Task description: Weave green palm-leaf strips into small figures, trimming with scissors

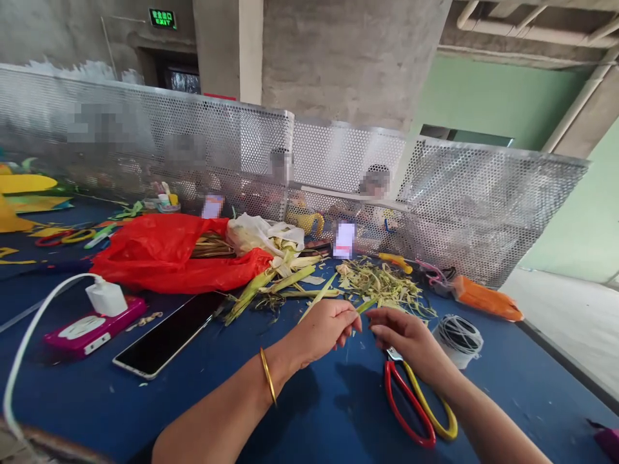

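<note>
My left hand (324, 330), a gold bangle on its wrist, is closed in a pinch. A narrow green strip of plant husk (366, 305) shows at its fingertips, and I take it to be held there. Just to the right, my right hand (401, 332) has bent fingers, with a small gap between thumb and forefinger. Its fingertips are close to the strip; whether they touch it is unclear. Below the right hand lie scissors (410, 403) with one red and one yellow handle, their blades partly hidden. Beyond both hands is a pile of shredded husk (382, 280).
Husk stalks (258, 290) lie beside a red plastic bag (145, 251). A black-screened phone (169, 335) and a magenta power strip (94, 325) are at left. A wire coil (459, 335) and an orange packet (487, 298) sit at right. A perforated metal screen (348, 151) stands behind.
</note>
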{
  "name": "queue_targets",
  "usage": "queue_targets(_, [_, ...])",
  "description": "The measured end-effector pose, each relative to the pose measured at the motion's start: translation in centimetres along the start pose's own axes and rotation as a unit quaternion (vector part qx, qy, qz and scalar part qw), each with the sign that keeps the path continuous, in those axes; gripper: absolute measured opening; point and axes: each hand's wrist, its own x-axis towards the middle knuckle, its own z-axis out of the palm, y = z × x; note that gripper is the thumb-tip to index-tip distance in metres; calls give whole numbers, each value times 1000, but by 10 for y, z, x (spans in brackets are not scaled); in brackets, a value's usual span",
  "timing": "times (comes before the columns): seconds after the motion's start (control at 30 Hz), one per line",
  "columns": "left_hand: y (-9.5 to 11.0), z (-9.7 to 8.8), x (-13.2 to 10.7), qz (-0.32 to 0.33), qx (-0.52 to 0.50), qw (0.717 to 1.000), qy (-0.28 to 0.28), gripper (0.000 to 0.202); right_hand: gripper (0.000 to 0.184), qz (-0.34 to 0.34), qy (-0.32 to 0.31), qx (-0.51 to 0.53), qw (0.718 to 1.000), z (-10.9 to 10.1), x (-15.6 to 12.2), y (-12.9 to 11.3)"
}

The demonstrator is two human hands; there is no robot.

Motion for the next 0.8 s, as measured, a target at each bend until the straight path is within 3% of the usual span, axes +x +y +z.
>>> queue_targets(0.1, [-2,2,0,-17,-15,999,-39,27,27,-9,13,245,969,10,4,6])
queue_targets(0.23, [-9,8,2,-45,-14,996,-71,28,21,-12,5,347,938,21,-3,15])
queue_targets(0.47, [-15,22,3,-87,-21,992,-92,29,18,-20,34,348,937,25,-7,12])
queue_targets(0.63, [-13,21,3,-102,-73,990,-63,26,18,11,37,346,937,22,-7,11])
queue_targets(0.8, [-8,15,4,-102,-115,988,-28,22,31,108,-93,346,928,21,-10,14])
